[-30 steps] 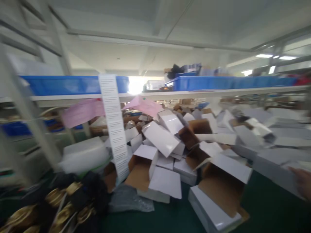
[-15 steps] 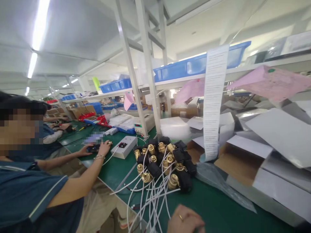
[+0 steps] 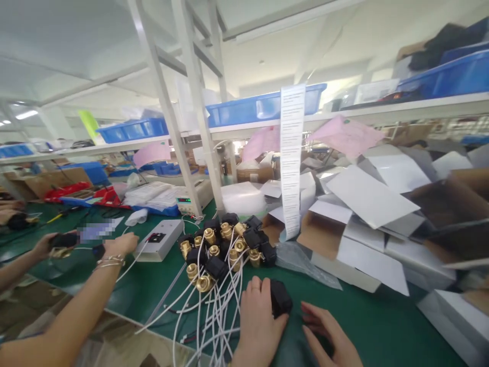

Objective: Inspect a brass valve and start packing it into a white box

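My left hand is wrapped over a motorized ball valve. Only its black housing shows, and the fingers hide the rest. Just right of it, my right hand is open, its thumb and fingers apart, touching nothing that I can see. Beyond my left hand lies a pile of similar valves with brass bodies and black housings. Their white cables trail toward the near table edge, partly beside my left wrist.
A co-worker's hands work at the left near a grey box with a switch. Open white cartons crowd the right side. A plastic bag lies before them. A paper strip hangs from the shelf.
The view has turned right. My left hand has moved forward onto the front valve, which now stands apart from the pile. My right hand has come into view.
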The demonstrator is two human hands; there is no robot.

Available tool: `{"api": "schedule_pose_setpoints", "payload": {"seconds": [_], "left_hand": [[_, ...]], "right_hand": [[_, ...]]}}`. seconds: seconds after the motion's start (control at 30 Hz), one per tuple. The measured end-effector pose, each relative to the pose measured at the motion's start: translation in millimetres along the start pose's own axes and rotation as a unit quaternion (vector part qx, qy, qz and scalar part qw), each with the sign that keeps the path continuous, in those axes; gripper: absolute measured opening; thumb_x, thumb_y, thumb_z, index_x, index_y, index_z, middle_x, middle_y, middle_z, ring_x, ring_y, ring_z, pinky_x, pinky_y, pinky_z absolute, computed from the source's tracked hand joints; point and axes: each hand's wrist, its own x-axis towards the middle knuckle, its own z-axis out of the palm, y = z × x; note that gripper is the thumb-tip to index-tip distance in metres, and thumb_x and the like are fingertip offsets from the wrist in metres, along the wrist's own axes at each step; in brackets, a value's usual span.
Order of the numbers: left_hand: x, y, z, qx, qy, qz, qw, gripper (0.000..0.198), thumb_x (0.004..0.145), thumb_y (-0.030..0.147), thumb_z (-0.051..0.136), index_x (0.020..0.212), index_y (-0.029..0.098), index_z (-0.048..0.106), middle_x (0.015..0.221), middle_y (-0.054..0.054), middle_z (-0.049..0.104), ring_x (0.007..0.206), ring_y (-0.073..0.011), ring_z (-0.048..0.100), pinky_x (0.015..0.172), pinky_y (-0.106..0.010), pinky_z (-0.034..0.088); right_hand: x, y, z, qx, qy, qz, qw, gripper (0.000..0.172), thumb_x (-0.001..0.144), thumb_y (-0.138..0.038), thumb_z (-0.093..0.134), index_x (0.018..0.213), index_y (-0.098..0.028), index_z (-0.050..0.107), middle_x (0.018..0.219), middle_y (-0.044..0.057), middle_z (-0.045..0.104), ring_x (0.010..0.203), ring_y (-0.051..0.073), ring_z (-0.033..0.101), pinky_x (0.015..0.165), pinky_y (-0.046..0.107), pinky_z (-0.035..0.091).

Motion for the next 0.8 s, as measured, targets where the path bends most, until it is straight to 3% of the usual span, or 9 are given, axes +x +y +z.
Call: {"api": "schedule_pose_setpoints", "payload": {"seconds": [0.17, 0.3, 0.47, 0.53, 0.63, 0.8], "left_hand": [[-19.9, -7.3, 17.3, -0.203, 0.015, -0.005, 0.979, 0.041, 0.060, 0.014, 0.069, 0.100, 0.016, 0.060, 0.096, -0.008, 0.060, 0.093, -0.0270, 0.059, 0.085, -0.040, 0.049], [-22.4, -16.2, 32.0, -0.419, -0.004, -0.060, 0.906, 0.048, 0.061, 0.029, 0.077, 0.104, 0.015, 0.060, 0.094, -0.008, 0.070, 0.089, -0.0242, 0.066, 0.084, -0.036, 0.052], [-25.4, -18.6, 45.5, -0.506, -0.009, -0.063, 0.860, 0.052, 0.063, 0.039, 0.080, 0.107, 0.015, 0.066, 0.104, -0.014, 0.075, 0.100, -0.0284, 0.070, 0.090, -0.039, 0.057], [-26.1, -19.5, 48.6, -0.509, -0.002, -0.051, 0.859, 0.051, 0.067, 0.042, 0.078, 0.108, 0.015, 0.068, 0.110, -0.015, 0.074, 0.106, -0.0292, 0.069, 0.095, -0.041, 0.056], [-27.9, -22.6, 51.0, -0.465, 0.012, -0.018, 0.885, 0.047, 0.075, 0.041, 0.073, 0.116, 0.016, 0.069, 0.117, -0.014, 0.070, 0.114, -0.0276, 0.066, 0.101, -0.041, 0.054], [-36.3, -20.8, 48.5, -0.377, 0.004, 0.053, 0.925, 0.060, 0.076, 0.030, 0.074, 0.134, 0.021, 0.059, 0.131, -0.013, 0.060, 0.125, -0.0274, 0.059, 0.108, -0.043, 0.050]], "right_hand": [[6.4, -14.4, 3.6, 0.173, -0.042, 0.112, 0.978, 0.061, 0.089, -0.042, 0.068, 0.145, -0.025, 0.050, 0.149, 0.014, 0.052, 0.134, 0.026, 0.053, 0.112, 0.043, 0.048], [3.3, -28.5, 5.9, 0.335, -0.117, 0.143, 0.924, 0.073, 0.082, -0.031, 0.079, 0.147, -0.031, 0.046, 0.151, 0.011, 0.051, 0.136, 0.027, 0.052, 0.111, 0.043, 0.046], [-1.2, -26.4, 23.4, 0.395, -0.022, 0.182, 0.900, 0.078, 0.069, -0.029, 0.089, 0.139, -0.031, 0.055, 0.139, 0.008, 0.062, 0.119, 0.026, 0.064, 0.094, 0.034, 0.055], [-1.7, -24.2, 25.3, 0.390, 0.007, 0.184, 0.902, 0.077, 0.068, -0.028, 0.089, 0.138, -0.030, 0.057, 0.136, 0.008, 0.065, 0.113, 0.024, 0.066, 0.087, 0.030, 0.056], [-1.7, -22.8, 23.3, 0.380, 0.011, 0.186, 0.906, 0.076, 0.069, -0.028, 0.088, 0.138, -0.027, 0.057, 0.131, 0.011, 0.067, 0.107, 0.025, 0.068, 0.080, 0.030, 0.057], [-5.7, -23.0, 25.5, 0.313, 0.047, 0.166, 0.934, 0.073, 0.076, -0.028, 0.075, 0.144, -0.025, 0.049, 0.133, 0.011, 0.062, 0.101, 0.024, 0.068, 0.084, 0.033, 0.058]]}}
